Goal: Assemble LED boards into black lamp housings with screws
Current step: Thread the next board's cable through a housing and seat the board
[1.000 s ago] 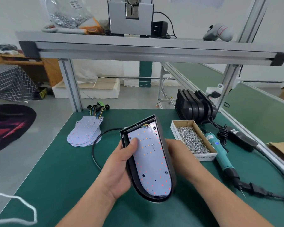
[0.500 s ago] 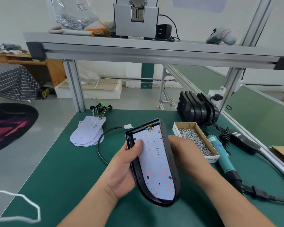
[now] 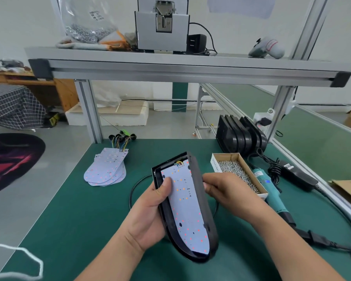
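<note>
My left hand (image 3: 150, 216) grips the black lamp housing (image 3: 208, 216) by its left wall, fingers curled underneath and the thumb laid on the upper left of the LED board (image 3: 187, 211), pressing it into the shell. My right hand (image 3: 227, 191) is curled on the right wall near the top, thumb and fingertips pinching the rim. Whether anything small sits between those fingers I cannot tell. I hold the housing tilted over the green mat (image 3: 69, 220), in front of me, with its rounded end nearest my body and its square end, where the coloured wires enter, pointing away. The board lies inside the walls and looks nearly seated, so I judge the job now is to settle it flat and line up its holes before any screw goes in. To do that well I should press with the flat of the thumb between the LEDs, not on them. I should also nudge the board from the right rim until it sits evenly along both walls, and check that the wires at the top are not trapped under its edge. The box of screws (image 3: 237, 171) is just beside my right hand and the electric screwdriver (image 3: 272, 197) lies just past it. I would first set the housing flat on the mat and steady it with the left hand, which frees the right.
</note>
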